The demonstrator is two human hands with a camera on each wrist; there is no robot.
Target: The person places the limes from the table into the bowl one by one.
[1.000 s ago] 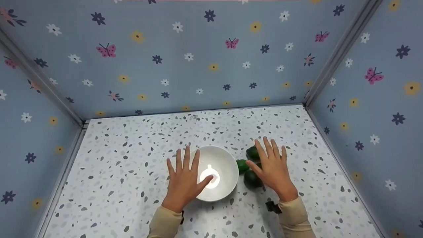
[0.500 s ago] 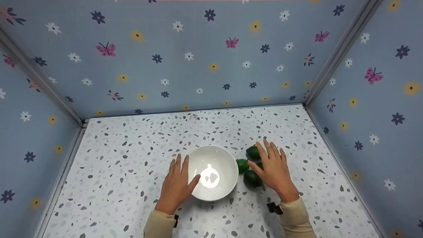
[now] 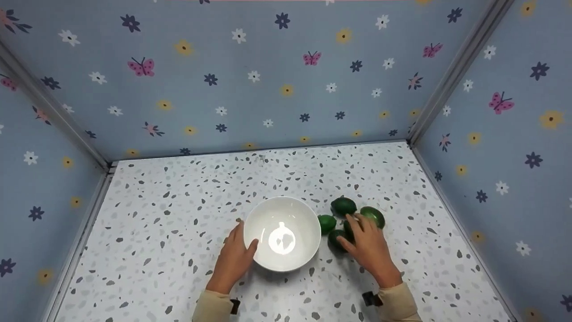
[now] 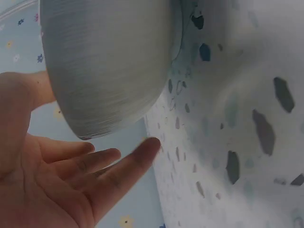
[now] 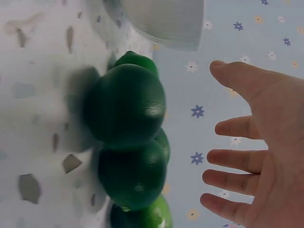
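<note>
A white bowl [image 3: 268, 219] stands upright on the speckled tabletop. My left hand [image 3: 232, 259] is at its left side, thumb near the rim and fingers along the outside. In the left wrist view, the fingers of that hand [image 4: 42, 185] extend beside the bowl [image 4: 109, 61], with a gap at the fingertips. My right hand [image 3: 372, 247] hovers over several green fruits resembling limes, among them one at the back [image 3: 343, 206] and one at the right [image 3: 373, 215]. The right wrist view shows this hand [image 5: 273, 156] spread, apart from the green fruits [image 5: 126, 104].
The smallest green fruit [image 3: 327, 224] lies close by the bowl's right side. Blue panels with flowers and butterflies enclose the tabletop [image 3: 178, 192] at the back [image 3: 250, 98], left [image 3: 40, 188] and right [image 3: 505, 147]. Metal strips run along the corners.
My left hand has moved from above the bowl leftward and down to its left side. My right hand has come lower and toward me, uncovering more of the green fruits. The bowl stays in place.
</note>
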